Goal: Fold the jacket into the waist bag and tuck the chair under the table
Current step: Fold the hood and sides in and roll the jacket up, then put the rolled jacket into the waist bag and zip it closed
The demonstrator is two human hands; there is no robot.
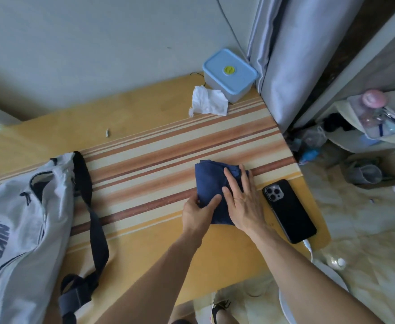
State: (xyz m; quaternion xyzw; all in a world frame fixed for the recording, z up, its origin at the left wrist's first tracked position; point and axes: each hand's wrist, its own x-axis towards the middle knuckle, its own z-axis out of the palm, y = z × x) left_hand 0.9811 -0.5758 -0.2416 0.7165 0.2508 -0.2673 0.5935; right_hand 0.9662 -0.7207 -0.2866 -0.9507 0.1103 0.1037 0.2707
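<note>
Right of centre on the striped table point(145, 146), I see one folded navy jacket point(211, 183) lying under my right hand point(244, 202), pressed flat and open, while my left hand point(197, 212) pinches its near-left edge. One grey waist bag point(16, 218) lies lower left; one phone point(288, 210) lies just right.

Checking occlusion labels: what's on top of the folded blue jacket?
Both hands: right hand flat on the blue jacket, left hand pinching its near edge. The fabric beneath them is covered.
</note>
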